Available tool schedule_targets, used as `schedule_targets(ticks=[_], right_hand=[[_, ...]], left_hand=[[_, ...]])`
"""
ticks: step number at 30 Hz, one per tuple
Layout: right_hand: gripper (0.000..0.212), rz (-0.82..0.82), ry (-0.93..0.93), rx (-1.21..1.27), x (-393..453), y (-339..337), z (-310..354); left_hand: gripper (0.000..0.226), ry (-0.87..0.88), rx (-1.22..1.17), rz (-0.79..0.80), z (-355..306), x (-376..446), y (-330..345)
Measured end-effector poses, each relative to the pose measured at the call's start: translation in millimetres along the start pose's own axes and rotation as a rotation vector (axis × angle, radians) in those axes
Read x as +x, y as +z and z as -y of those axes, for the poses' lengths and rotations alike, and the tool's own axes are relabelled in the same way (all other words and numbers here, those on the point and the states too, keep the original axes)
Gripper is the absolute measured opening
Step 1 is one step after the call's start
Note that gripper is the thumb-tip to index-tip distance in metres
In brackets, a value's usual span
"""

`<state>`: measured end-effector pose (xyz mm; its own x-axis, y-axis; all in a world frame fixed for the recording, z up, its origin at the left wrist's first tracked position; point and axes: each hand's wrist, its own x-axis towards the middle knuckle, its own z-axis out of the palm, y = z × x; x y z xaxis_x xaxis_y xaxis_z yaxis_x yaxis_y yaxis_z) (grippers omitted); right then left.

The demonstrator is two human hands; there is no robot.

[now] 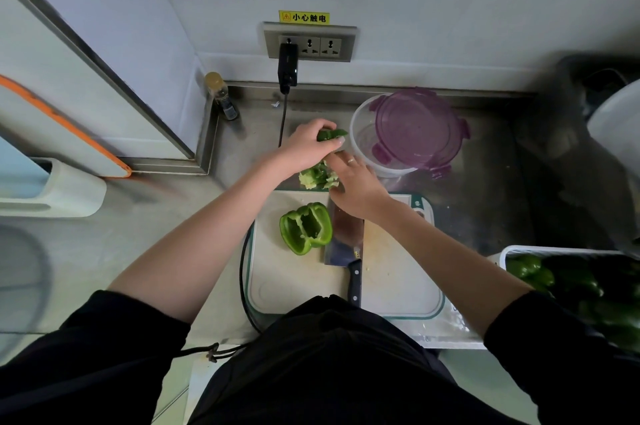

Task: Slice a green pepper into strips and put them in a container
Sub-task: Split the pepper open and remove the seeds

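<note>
Both our hands work just past the far edge of the cutting board (294, 282). Our left hand (308, 147) curls its fingers around a green pepper piece (330, 134), holding it above the counter at about 9 o'clock from the container (360, 133). Our right hand (356, 187) lies with fingers loosely extended, its fingertips touching the pile of pale pepper core and scraps (317, 177); we cannot tell whether it pinches anything there.

Going by size, the steel counter (485, 210) spreads under everything. On it, the white cutting board with its green rim sits nearest our body. The clear round container stands at 1 o'clock from the board, and its purple lid (419, 128) rests tilted across its right side, leaving the left part of the mouth uncovered. A white basket of whole green peppers (526, 268) sits at 3 o'clock from the board.

On the board, a cleaver (346, 241) lies flat, blade pointing away from us and black handle toward us. Just beside its blade, at 9 o'clock, a hollowed pepper half (304, 227) lies cut side up. The scrap pile rests at the board's 12 o'clock edge.
</note>
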<state>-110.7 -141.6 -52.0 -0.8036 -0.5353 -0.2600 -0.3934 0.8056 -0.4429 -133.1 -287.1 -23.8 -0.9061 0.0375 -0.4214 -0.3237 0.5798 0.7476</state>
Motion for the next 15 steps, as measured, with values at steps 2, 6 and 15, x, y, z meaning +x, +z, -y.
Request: schedule_targets(ticks=[2,6,15], right_hand=[[0.063,0.132,-0.046,-0.113,-3,4,-4],[0.062,-0.006,-0.045,-0.033,-14,6,-15],[0.066,-0.024,-0.076,-0.303,-4,0,-12]], left_hand=[[0.044,0.019,0.045,-0.014,1,3,-2],[0.046,0.052,0.117,-0.039,4,5,-6],[0.044,0.027,-0.047,-0.015,2,-7,-4]])
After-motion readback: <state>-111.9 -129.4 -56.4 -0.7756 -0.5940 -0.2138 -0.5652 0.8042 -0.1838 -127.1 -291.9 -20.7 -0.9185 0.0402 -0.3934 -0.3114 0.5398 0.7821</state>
